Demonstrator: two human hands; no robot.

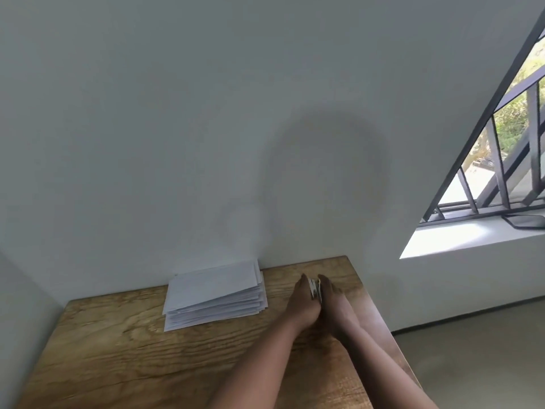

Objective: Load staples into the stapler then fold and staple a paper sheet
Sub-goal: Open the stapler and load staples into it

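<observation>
Both hands meet at the table's (pixel 147 358) far right: left hand (pixel 303 302) and right hand (pixel 331 302) grip the stapler (pixel 315 288). Loading looks underway; paper stack (pixel 212 293) untouched, folding ahead.

Wooden table (pixel 118 364) bearing paper stack (pixel 213 293)

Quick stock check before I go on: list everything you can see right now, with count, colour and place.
paper stack: one pile, white, far left part of the table by the wall
stapler: one, mostly hidden, silvery, between both hands
table: one, wooden brown, against the wall
window: one, dark bars, upper right
dark flat object: one, on the window sill, kind unclear
left hand: one, against the stapler's left side
right hand: one, against its right side
</observation>
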